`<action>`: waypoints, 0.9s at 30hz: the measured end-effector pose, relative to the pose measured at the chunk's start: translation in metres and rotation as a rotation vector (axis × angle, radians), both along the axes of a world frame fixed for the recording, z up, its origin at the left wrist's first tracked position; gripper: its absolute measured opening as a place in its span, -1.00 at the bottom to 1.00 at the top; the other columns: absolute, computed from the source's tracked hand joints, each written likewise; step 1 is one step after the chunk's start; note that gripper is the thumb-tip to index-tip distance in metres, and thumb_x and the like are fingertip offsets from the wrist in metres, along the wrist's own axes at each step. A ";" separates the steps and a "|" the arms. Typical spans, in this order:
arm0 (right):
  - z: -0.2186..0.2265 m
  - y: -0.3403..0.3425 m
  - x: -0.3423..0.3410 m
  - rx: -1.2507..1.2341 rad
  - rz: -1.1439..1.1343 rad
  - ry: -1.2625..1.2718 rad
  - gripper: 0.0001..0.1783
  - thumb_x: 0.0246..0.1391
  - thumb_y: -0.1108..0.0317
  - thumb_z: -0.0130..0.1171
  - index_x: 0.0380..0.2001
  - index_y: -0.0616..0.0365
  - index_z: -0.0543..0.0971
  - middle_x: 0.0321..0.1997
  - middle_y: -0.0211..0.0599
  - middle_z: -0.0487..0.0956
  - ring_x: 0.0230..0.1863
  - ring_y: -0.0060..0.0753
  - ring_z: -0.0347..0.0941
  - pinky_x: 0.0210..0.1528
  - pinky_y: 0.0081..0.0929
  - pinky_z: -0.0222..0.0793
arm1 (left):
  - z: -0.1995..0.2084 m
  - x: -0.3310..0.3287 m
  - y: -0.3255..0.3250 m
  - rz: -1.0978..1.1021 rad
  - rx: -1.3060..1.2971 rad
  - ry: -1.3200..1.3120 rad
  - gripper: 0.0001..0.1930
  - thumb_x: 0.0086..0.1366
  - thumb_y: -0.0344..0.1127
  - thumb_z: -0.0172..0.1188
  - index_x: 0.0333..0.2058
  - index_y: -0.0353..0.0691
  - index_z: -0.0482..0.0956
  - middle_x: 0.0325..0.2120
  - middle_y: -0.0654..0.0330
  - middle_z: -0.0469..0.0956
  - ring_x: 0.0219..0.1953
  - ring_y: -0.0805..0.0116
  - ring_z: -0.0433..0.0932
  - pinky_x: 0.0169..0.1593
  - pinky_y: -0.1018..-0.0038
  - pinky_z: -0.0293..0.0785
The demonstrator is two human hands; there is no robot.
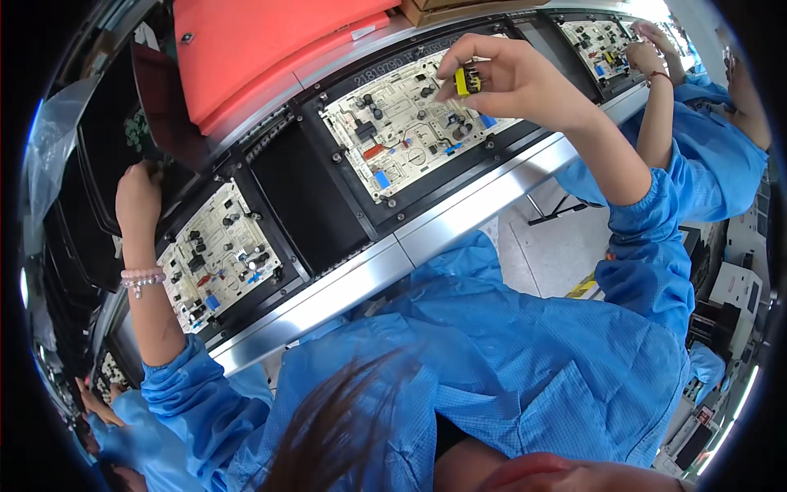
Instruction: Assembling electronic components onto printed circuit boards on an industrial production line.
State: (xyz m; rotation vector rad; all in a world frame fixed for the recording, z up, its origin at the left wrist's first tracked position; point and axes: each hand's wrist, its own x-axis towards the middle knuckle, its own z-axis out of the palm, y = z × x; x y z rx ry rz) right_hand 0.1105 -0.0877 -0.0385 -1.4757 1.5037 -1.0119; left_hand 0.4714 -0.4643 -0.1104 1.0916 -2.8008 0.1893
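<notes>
A blue smock (508, 369) on the person fills most of the near side, with both sleeves pushed back from the forearms. Beyond it a bright metal rail (369, 275) runs from near left to far right along a work line. At the far right, a co-worker in a blue sleeve (713, 156) has hands over another board (586, 41); a second co-worker's hand (98, 402) shows at the near left.

A red stack (270, 57) lies beyond the line, left of centre. In front of it, a middle carrier (451, 182), black and framed, holds a cream circuit board (402, 123) set with dark cylinders, blue blocks and a red part. To its left, past a dark gap, a left carrier (287, 283) holds a similar board (225, 246). Black trays (90, 189) stand at the far left, and green pieces (135, 129) lie there.

The right hand (529, 82) is raised above the right part of the middle board. Its thumb and fingers are clamped on a small yellow-and-black component (469, 82), which is held above the board, with thin pins showing on its right side. The left hand (138, 197) reaches toward the black trays, just nearer than the green pieces, beyond the left board; its fingertips are hidden, so whether they hold anything cannot be told. A pink bead bracelet (143, 277) circles the left wrist.
</notes>
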 end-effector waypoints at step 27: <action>-0.005 0.001 0.017 -0.176 0.054 0.989 -0.54 0.01 0.55 0.19 0.05 0.13 0.52 -0.05 -0.21 0.49 -0.16 -0.28 0.47 -0.10 -0.37 0.44 | 0.060 0.008 0.088 -0.100 0.621 1.018 -0.77 0.38 -0.47 0.09 -0.03 -0.40 0.53 -0.18 0.06 0.62 -0.16 0.45 0.63 -0.12 0.65 0.53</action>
